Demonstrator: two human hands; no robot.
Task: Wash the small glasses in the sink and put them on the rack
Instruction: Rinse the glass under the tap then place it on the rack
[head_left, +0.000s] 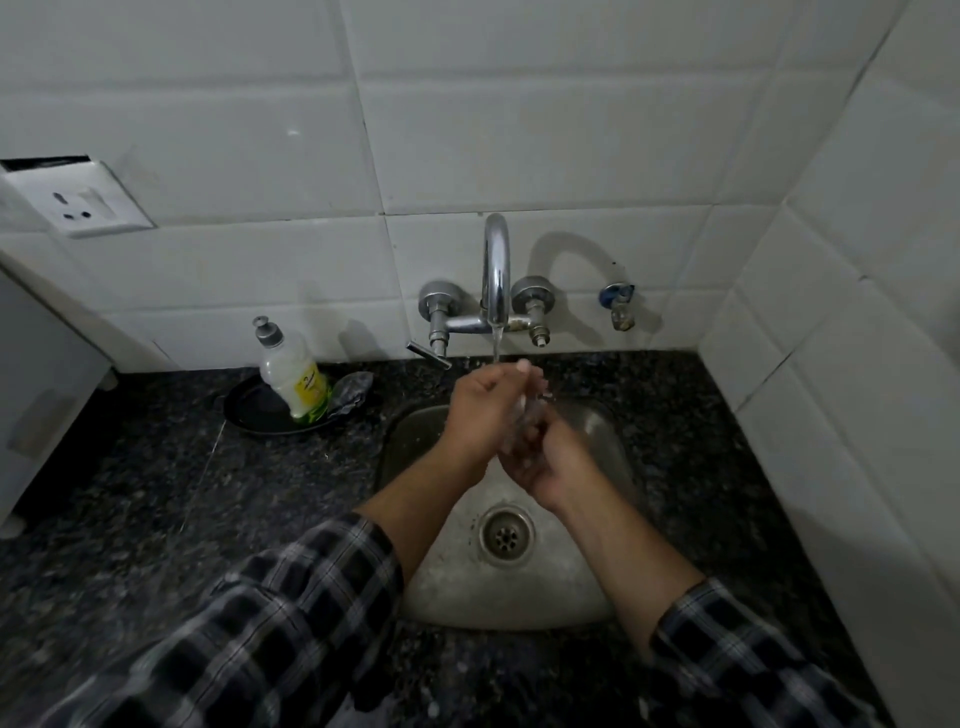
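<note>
A small clear glass (525, 415) is held between both hands over the steel sink (587, 587), under water running from the chrome tap (496, 270). My left hand (480, 410) curls round the glass from the left, fingers up by its rim. My right hand (545, 457) grips it from below and the right. The glass is blurred and mostly covered by my fingers. No rack is in view.
A dish-soap bottle (293, 374) and a crumpled scrubber (350, 392) sit on a black plate (254, 410) left of the sink. Dark granite counter (182, 493) surrounds the basin. A white appliance (36, 374) stands at far left, tiled walls behind and to the right.
</note>
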